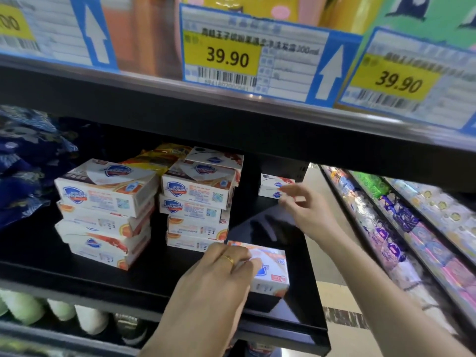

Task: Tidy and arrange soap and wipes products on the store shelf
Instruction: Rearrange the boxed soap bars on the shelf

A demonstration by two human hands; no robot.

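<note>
Fingers of my left hand (221,269) curled over a soap box (270,271) on the shelf (77,276); my right hand (301,202) pinched the back boxes (270,186).

The left hand (221,274) grips a soap box (270,271) under its fingers (247,256); the right hand (306,210) pinches two stacked boxes (270,185) beyond its fingertips
</note>
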